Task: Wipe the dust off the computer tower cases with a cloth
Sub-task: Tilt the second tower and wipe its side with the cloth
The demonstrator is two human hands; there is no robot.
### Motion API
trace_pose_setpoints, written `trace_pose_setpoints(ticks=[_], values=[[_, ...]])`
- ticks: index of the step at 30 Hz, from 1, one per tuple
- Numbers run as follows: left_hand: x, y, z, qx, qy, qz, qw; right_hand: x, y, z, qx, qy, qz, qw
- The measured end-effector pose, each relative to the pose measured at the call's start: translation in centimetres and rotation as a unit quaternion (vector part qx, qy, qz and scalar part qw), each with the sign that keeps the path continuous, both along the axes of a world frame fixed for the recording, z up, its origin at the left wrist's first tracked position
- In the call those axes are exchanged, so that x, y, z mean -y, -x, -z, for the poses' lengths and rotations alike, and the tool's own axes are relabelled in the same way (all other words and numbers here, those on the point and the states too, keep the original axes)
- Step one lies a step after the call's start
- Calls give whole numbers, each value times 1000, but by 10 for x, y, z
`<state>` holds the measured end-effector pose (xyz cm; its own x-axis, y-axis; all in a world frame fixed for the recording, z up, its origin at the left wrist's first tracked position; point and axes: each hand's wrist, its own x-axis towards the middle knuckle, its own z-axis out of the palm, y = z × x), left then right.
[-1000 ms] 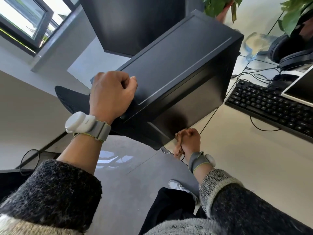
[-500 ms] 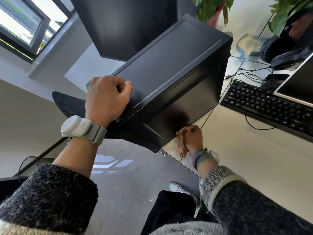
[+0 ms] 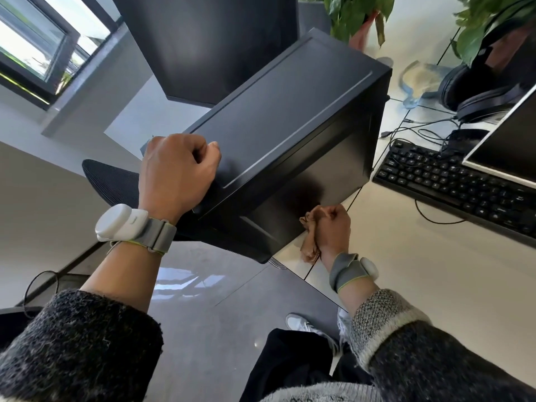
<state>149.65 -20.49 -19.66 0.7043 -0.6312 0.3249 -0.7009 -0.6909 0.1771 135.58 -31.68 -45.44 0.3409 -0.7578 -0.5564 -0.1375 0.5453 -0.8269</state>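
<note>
A black computer tower case (image 3: 290, 117) is tilted over the near left corner of the desk, its broad side panel facing up. My left hand (image 3: 177, 172) grips the near top corner of the case, fingers curled over the edge. My right hand (image 3: 333, 227) is closed on a crumpled brown cloth (image 3: 309, 236) and presses it against the lower edge of the case's dark glossy face, just above the desk. Most of the cloth is hidden inside my fist.
A black keyboard (image 3: 458, 184) lies on the pale desk (image 3: 420, 271) to the right, with a monitor (image 3: 510, 140), headphones (image 3: 475, 88), cables and potted plants (image 3: 356, 15) behind. Another dark monitor (image 3: 208, 44) stands behind the case. A black chair seat (image 3: 113, 181) and grey floor (image 3: 203, 314) lie below.
My right hand with the cloth has slid slightly right along the bottom edge of the case. My left hand keeps its hold on the corner.
</note>
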Motion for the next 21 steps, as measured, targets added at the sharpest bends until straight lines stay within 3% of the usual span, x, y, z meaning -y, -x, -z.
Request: trace_pose_setpoints(ticks=[3,9,15,17,21], values=[[0,-1,0,0,4,7,1000,-2,2,-4,15,34,-10,999],[-1,0,-2,-13,7,10,1000,25,7,9,33,-127,-54,990],[0,1,-2,-27,21,2,999,25,6,-9,10,23,0,1000],[-1,1,-3,-27,23,2,999,27,2,22,-8,14,-26,1000],[0,2,-2,-30,21,-2,999,49,-6,155,-105,-19,-98,989]])
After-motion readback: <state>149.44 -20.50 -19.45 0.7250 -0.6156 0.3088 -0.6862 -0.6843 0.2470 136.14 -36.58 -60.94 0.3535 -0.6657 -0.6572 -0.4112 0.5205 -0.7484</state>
